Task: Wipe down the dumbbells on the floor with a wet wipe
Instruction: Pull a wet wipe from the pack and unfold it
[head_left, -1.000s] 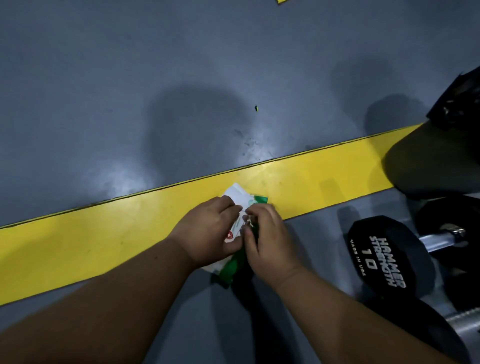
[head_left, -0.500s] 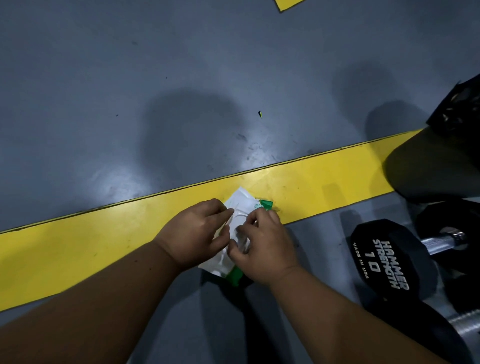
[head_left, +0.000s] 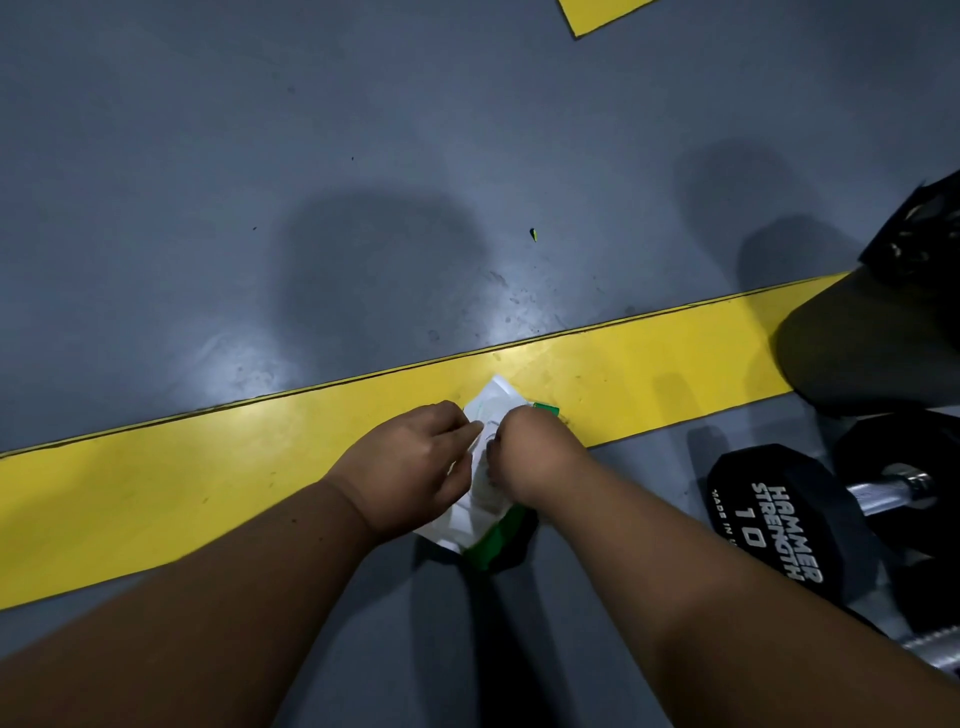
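A white and green wet wipe pack (head_left: 488, 499) lies on the floor at the near edge of the yellow stripe (head_left: 208, 483). My left hand (head_left: 410, 467) holds the pack's left side, fingers resting on its top. My right hand (head_left: 535, 457) is curled over the pack's top and pinches at its opening; what its fingertips hold is hidden. A black hexagonal dumbbell (head_left: 779, 519) marked "HAMMER STRENGTH 10" lies at the right with a chrome handle (head_left: 883, 488). A second chrome handle (head_left: 935, 649) shows at the lower right edge.
Grey floor (head_left: 311, 182) stretches beyond the stripe. Another yellow marking (head_left: 597, 13) sits at the top edge. A dark rounded object (head_left: 872, 343) and black gear (head_left: 919, 244) stand at the right, above the dumbbells. A small green speck (head_left: 533, 235) lies on the floor.
My right hand has shifted from the pack's middle up toward its top, curling over the opening. My left hand's fingers have spread flatter on the pack. The pack has stayed in place.
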